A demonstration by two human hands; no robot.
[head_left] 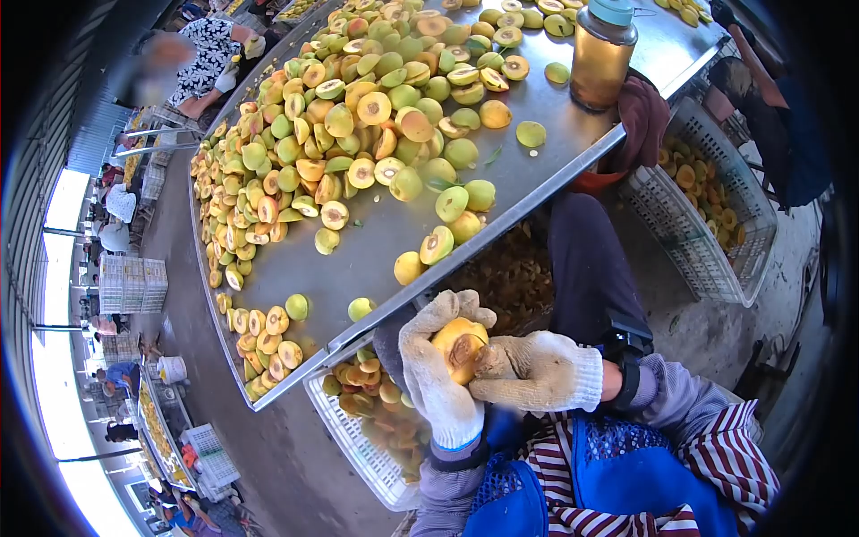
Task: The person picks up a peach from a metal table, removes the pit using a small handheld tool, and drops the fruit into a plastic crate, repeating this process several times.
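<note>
- Left hand point(438, 380) grasps a fruit point(458, 345), largely hidden by the glove.
- Right hand point(535, 371), at 3 o'clock of it, is clenched with the thumb on the fruit; anything held is hidden.
- Crate point(352, 450) at 7 o'clock is blurred.

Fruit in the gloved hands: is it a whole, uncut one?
No, the fruit held between the left hand and the right hand shows a cut face with a brownish centre.

Before me: steel counter point(376, 259) heaped with halved fruit point(374, 107), amber bottle point(601, 63) near its far edge, one white crate point(680, 242) at my right, another crate point(344, 443) under its rim.
</note>
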